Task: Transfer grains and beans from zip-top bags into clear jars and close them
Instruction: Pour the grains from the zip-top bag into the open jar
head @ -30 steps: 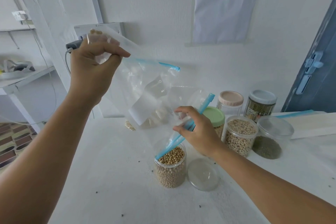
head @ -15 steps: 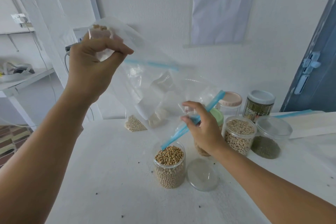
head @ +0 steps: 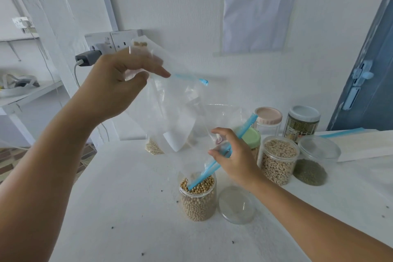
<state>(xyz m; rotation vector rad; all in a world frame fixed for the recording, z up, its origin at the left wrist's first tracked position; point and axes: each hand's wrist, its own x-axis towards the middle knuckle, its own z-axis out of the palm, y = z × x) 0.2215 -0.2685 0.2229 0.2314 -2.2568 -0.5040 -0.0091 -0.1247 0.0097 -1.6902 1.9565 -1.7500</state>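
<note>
**Bag upended over the bean jar**

Head view: the left hand (head: 114, 85) pinches the raised bottom corner of the zip-top bag (head: 176, 112). The right hand (head: 234, 155) grips its blue zip edge, whose end dips into the open jar (head: 197, 198) of beans on the surface (head: 127, 208). The clear lid (head: 236, 205) lies beside it.

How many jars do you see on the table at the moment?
5: open bean jar in front; lidless bean jar at right; green-lidded jar behind the right hand; pink-lidded and grey-lidded at back. Others may be hidden.

One head-worn wide-angle view only, looking forward and down, close over the white table (head: 110, 208), facing the white wall (head: 180, 2).
</note>
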